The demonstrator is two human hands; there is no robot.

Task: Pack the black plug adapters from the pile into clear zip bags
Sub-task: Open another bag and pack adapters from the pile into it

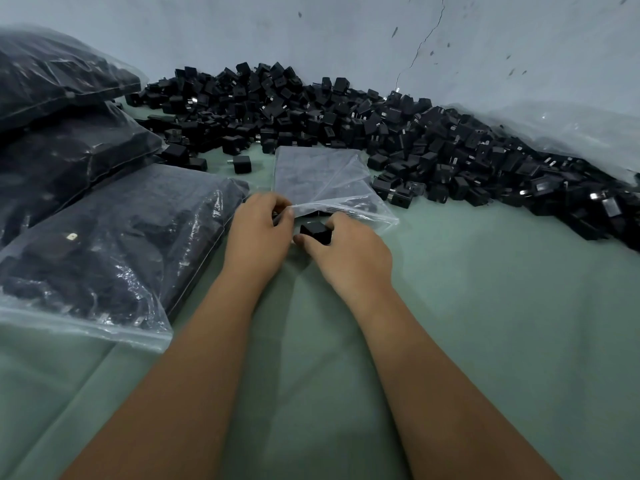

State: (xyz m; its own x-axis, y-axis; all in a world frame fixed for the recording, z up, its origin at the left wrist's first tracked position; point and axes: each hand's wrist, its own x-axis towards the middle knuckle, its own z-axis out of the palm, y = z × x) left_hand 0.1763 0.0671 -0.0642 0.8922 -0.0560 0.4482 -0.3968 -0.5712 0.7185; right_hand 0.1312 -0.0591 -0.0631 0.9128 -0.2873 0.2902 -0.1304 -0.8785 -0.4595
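The left hand pinches the near lip of a clear zip bag, thumb and fingers closed on the film at its left corner and lifting the mouth a little, while the right hand is closed around a single black adapter, held between thumb and fingers just at the bag's opening and touching or all but touching the lip. The adapter looks a small, hard block, light enough for a fingertip grip across its flat sides, and probably a shade slippery; the metal prongs are best kept away from the film. The bag is thin, limp and glossy, so I judge it will collapse unless the lip is kept raised, and the seal strip is the firmest place to hold it. Whether the bag already holds adapters is hard to say; dark shapes show through it dimly. It lies flat on the green cloth, its far end reaching the pile of adapters heaped along the wall. Toward the cloth's left edge lie filled bags, one nearest and others stacked behind it.
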